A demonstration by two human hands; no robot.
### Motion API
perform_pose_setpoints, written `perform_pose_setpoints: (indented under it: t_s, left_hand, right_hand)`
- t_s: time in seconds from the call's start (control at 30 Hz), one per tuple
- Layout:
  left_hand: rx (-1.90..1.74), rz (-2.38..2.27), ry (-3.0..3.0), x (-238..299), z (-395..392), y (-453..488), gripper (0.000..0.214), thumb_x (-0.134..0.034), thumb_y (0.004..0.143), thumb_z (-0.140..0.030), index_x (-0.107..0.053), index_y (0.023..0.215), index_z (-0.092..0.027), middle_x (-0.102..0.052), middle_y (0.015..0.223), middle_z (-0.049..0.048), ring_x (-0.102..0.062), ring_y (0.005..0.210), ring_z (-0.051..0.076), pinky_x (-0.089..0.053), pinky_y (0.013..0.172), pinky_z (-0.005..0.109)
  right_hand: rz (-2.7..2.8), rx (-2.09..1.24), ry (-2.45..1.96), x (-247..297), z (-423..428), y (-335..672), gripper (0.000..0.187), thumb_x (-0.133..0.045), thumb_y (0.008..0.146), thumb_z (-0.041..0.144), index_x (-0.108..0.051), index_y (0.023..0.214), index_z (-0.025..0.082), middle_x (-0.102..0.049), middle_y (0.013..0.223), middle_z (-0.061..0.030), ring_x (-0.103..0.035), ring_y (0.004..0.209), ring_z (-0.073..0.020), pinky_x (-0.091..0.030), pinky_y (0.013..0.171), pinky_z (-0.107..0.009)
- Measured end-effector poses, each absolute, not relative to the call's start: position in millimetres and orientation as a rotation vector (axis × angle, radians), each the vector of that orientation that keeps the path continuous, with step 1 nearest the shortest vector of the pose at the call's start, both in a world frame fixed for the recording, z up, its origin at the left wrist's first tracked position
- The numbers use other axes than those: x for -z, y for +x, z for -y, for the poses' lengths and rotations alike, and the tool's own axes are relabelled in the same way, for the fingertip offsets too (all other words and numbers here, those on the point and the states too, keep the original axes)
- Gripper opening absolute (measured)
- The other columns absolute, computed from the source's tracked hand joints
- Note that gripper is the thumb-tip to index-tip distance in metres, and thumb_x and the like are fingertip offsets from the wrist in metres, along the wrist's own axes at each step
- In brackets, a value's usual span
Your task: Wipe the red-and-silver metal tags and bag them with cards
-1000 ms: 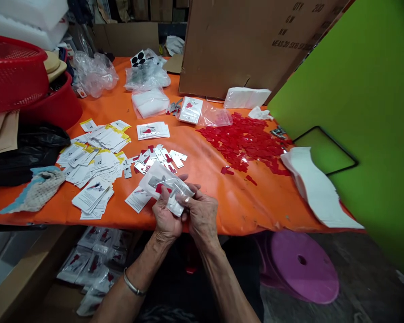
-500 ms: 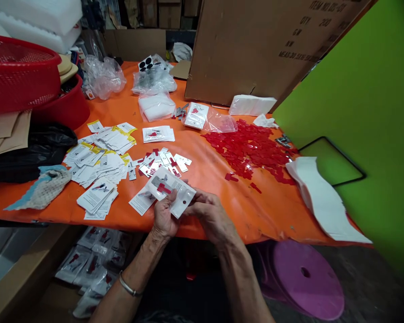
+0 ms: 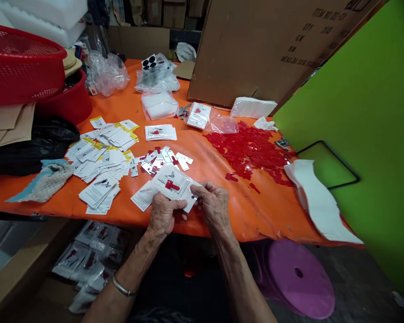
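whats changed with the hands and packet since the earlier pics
The left hand has drawn its thumb toward the near edge of the clear packet. The right hand, its thumb off the packet's face half a second ago, now pinches the corner by the hole. Loose red pieces and paper cards stayed put.

My packet (image 3: pixel 180 187): clear plastic, smooth, glossy. My bangle (image 3: pixel 121 288): silvery metal, polished. Tbl cover (image 3: pixel 204 157): looks plastic, semi-gloss, creased. Red pcs (image 3: pixel 252 150): prob. plastic, shiny. Lg carton (image 3: pixel 249 54): cardbd, matt. Leaflets (image 3: pixel 101 190): paper, smooth. Rag (image 3: pixel 55 181): cloth-like, rough. Stool (image 3: pixel 296 285): plastic, smooth.
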State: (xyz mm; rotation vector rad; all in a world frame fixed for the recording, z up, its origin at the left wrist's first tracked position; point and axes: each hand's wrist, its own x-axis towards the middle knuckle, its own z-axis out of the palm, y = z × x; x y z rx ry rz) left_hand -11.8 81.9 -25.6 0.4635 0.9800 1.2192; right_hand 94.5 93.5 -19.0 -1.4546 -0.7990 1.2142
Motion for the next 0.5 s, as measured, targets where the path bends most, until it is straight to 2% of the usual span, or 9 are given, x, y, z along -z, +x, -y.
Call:
perform_pose_setpoints:
  t_s: [0.1,0.2,0.33,0.5]
  left_hand:
    - [-1.280,-1.032,0.438,26.1,-77.1,-6.6,0.019,-0.077,0.048,-0.018,-0.062,0.056,-0.009,-0.060,0.047,0.0023,-0.048,0.033,0.012,-0.037,0.027,0.022]
    - [-1.337,-1.082,0.365,26.1,-66.8,-0.6,0.022,-0.078,0.049,-0.018,-0.063,0.062,-0.011,-0.060,0.050,0.0013,-0.050,0.036,0.011,-0.040,0.031,0.021]
    - [-1.308,-1.018,0.250,22.5,-52.0,0.6,0.026,-0.077,0.050,-0.016,-0.062,0.070,-0.012,-0.059,0.053,-0.0014,-0.052,0.040,0.011,-0.044,0.038,0.023]
    - [-1.270,-1.008,0.305,24.5,-52.5,-14.8,0.018,-0.068,0.063,-0.022,-0.058,0.073,-0.011,-0.059,0.057,0.0002,-0.054,0.046,0.012,-0.048,0.044,0.025]
  right_hand:
    - [0.848,-1.127,-1.505,21.4,-91.6,90.3,0.021,-0.063,0.063,0.028,-0.051,0.050,0.017,-0.046,0.042,0.0066,-0.039,0.039,-0.0072,-0.030,0.039,-0.020]
    - [0.875,-1.135,-1.512,21.3,-93.6,83.7,0.021,-0.059,0.068,0.035,-0.051,0.056,0.019,-0.046,0.046,0.0065,-0.039,0.042,-0.0087,-0.031,0.041,-0.021]
    - [1.154,-0.912,-1.534,14.4,-109.3,74.2,0.022,-0.054,0.072,0.034,-0.049,0.057,0.019,-0.042,0.050,0.0061,-0.036,0.049,-0.0090,-0.029,0.046,-0.021]
    - [1.437,-0.881,-1.443,8.7,-138.8,69.7,0.023,-0.048,0.074,0.034,-0.044,0.056,0.020,-0.040,0.051,0.0053,-0.035,0.050,-0.0096,-0.029,0.049,-0.022]
